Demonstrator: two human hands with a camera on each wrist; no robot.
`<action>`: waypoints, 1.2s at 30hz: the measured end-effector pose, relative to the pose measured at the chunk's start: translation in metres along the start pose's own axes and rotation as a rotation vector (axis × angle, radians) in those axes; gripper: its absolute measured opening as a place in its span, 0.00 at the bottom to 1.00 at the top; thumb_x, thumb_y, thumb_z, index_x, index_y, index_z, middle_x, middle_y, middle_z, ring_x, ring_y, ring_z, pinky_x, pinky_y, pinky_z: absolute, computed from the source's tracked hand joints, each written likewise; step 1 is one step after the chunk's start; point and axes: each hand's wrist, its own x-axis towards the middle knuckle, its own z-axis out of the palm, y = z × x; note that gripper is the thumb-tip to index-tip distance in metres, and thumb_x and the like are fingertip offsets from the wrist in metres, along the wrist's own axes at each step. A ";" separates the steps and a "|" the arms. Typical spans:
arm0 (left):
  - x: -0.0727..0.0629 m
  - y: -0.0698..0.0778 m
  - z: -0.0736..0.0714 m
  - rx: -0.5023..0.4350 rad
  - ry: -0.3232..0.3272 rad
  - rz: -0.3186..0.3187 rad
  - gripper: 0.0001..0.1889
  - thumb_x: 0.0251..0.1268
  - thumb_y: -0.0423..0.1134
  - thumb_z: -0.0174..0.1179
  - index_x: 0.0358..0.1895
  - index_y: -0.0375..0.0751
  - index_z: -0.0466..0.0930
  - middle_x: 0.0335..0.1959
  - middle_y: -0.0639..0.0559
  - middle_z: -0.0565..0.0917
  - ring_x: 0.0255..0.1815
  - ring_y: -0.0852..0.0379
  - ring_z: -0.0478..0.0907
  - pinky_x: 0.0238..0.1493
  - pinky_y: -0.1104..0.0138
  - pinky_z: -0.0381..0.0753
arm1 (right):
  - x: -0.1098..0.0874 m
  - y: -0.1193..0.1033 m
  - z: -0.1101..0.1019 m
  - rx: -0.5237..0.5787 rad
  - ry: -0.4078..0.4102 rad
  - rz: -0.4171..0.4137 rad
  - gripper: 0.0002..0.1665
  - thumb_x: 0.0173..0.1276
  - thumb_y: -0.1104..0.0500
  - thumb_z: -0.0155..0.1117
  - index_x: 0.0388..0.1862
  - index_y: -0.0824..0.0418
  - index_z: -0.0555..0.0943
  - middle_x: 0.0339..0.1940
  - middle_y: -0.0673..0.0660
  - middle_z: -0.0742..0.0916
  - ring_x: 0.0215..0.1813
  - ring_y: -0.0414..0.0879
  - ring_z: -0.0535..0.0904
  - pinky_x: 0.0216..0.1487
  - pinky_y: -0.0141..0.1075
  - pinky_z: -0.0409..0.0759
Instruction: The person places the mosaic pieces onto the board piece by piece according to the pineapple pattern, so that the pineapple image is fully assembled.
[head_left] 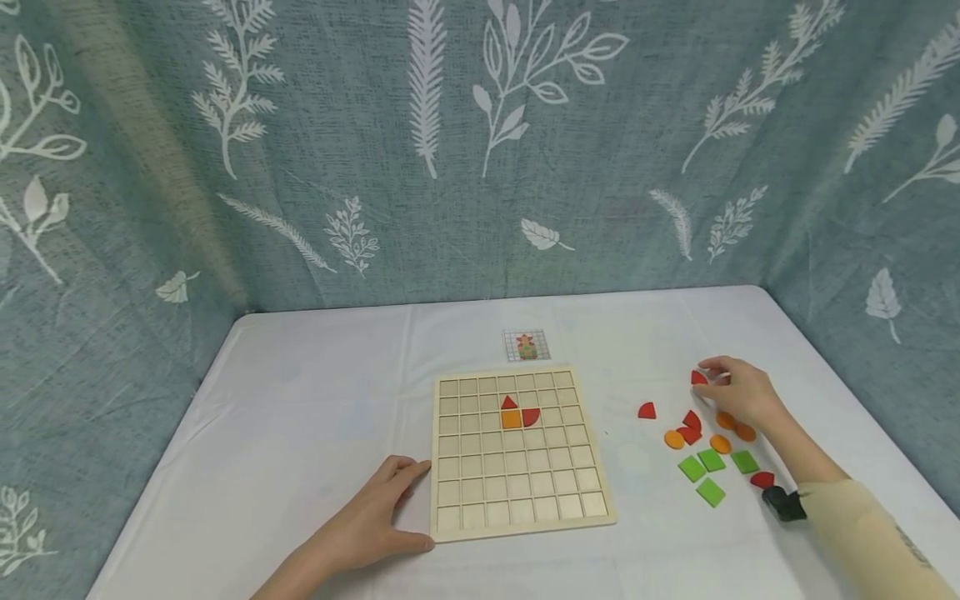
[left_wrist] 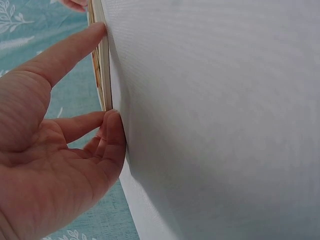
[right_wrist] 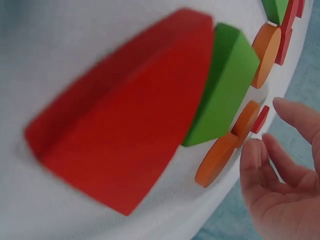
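Observation:
My left hand [head_left: 371, 521] rests at the left edge of a pale wooden grid board [head_left: 491, 475], thumb and fingertips touching its side. In the left wrist view the left hand [left_wrist: 60, 135] has its thumb and fingertips against the board's edge [left_wrist: 104, 70]. On the board lie a red triangle [head_left: 509, 402], an orange square [head_left: 511, 418] and a red quarter-circle [head_left: 530, 417]. My right hand [head_left: 742, 392] reaches over loose pieces, thumb and fingers spread around a red quarter-circle [head_left: 699, 378]. In the right wrist view that red piece [right_wrist: 260, 120] lies between thumb and fingertips, not visibly pinched.
A small picture card [head_left: 527, 345] lies behind the board. Right of it are scattered red quarter-circles [head_left: 647, 411], orange discs [head_left: 674, 439] and green squares [head_left: 711, 492]. A black strap piece [head_left: 784, 504] is at the right wrist. Patterned curtains [head_left: 465, 200] surround the white table [head_left: 322, 383].

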 end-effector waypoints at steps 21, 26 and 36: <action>0.000 0.000 0.000 -0.005 -0.002 -0.002 0.49 0.46 0.50 0.76 0.70 0.30 0.63 0.59 0.49 0.65 0.52 0.54 0.70 0.54 0.63 0.74 | 0.003 -0.005 0.002 0.006 -0.008 -0.027 0.22 0.69 0.57 0.63 0.56 0.71 0.76 0.42 0.67 0.81 0.41 0.57 0.75 0.31 0.32 0.76; -0.001 0.000 -0.001 -0.004 0.002 -0.005 0.49 0.46 0.50 0.77 0.70 0.30 0.64 0.59 0.48 0.65 0.52 0.53 0.70 0.54 0.63 0.74 | 0.005 -0.007 0.003 0.012 -0.025 -0.013 0.23 0.69 0.56 0.62 0.57 0.71 0.75 0.44 0.69 0.81 0.39 0.55 0.76 0.32 0.31 0.75; 0.000 -0.001 0.000 -0.012 0.002 0.002 0.48 0.47 0.50 0.76 0.70 0.31 0.63 0.59 0.49 0.65 0.52 0.54 0.70 0.54 0.63 0.74 | 0.007 -0.007 0.000 0.020 -0.062 -0.036 0.26 0.69 0.57 0.62 0.61 0.70 0.73 0.46 0.68 0.81 0.40 0.54 0.76 0.34 0.33 0.77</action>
